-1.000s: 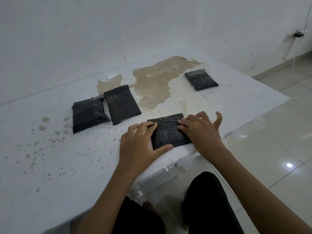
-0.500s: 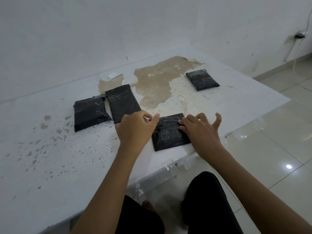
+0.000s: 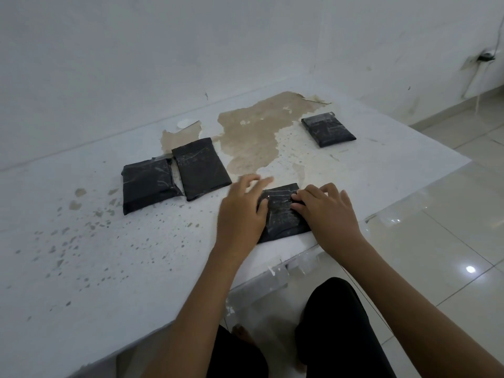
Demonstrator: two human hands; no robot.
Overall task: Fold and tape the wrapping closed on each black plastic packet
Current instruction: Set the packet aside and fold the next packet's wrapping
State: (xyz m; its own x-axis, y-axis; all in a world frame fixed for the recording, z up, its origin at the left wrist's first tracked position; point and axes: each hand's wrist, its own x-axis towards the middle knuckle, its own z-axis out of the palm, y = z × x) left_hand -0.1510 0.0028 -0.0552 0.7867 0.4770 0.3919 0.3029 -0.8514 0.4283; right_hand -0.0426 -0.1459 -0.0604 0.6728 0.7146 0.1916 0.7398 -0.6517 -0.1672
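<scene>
Left hand [image 3: 241, 211] newly open, fingers spread

Seen from the head view: white bench [image 3: 81, 268] with peeled brown patch and speckled chips. Nearest black packet [image 3: 281, 214] at the bench's front edge, pressed by right hand [image 3: 327, 214] with fingers curled onto its top. Left hand [image 3: 240, 211] at its left edge, fingers spread and blurred. Two more packets [image 3: 174, 175] side by side, touching, to the left; a fourth packet [image 3: 328, 129] well apart, far right.
</scene>
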